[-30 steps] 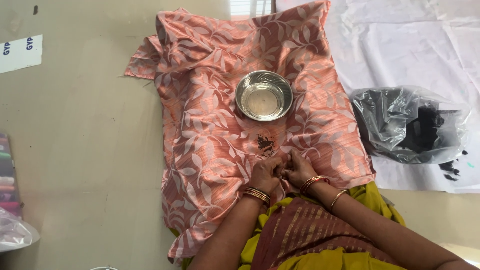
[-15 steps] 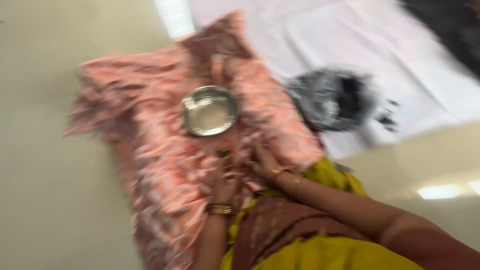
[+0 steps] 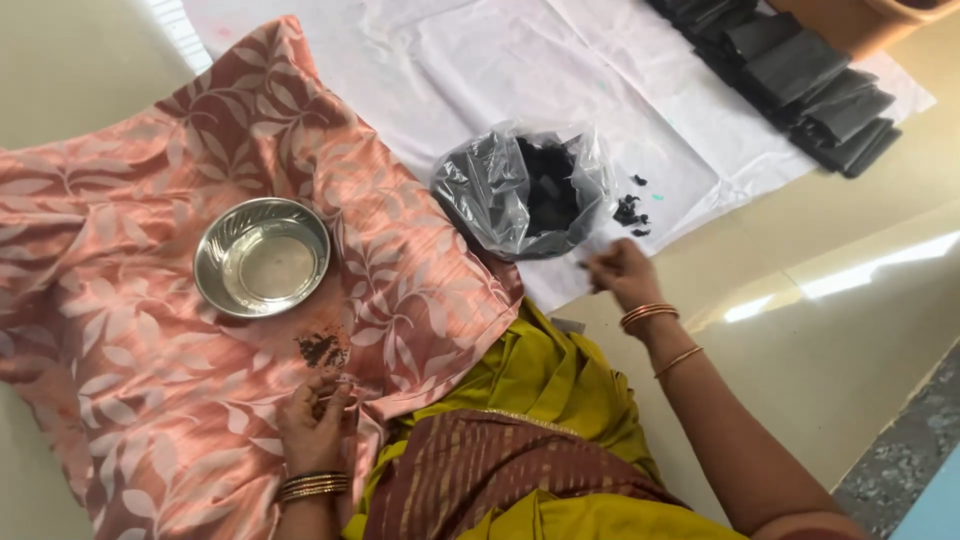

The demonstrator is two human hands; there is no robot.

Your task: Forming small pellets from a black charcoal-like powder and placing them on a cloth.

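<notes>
My left hand rests on the pink leaf-patterned cloth, fingers pinched together just below a small dark pile of bits; whether it holds anything is unclear. My right hand reaches out over the floor beside the clear plastic bag of black pieces, fingertips pinched near the bag's lower edge, possibly on a small dark bit. A steel bowl sits on the pink cloth above the dark pile.
A white sheet lies under the bag, with loose black crumbs to its right. Stacked dark folded pieces lie at the top right. Yellow-green and maroon clothing fills the lower middle.
The view has swung to the right. My right hand has left the pink cloth and moved out toward the plastic bag. My left hand stays by the dark pile.
</notes>
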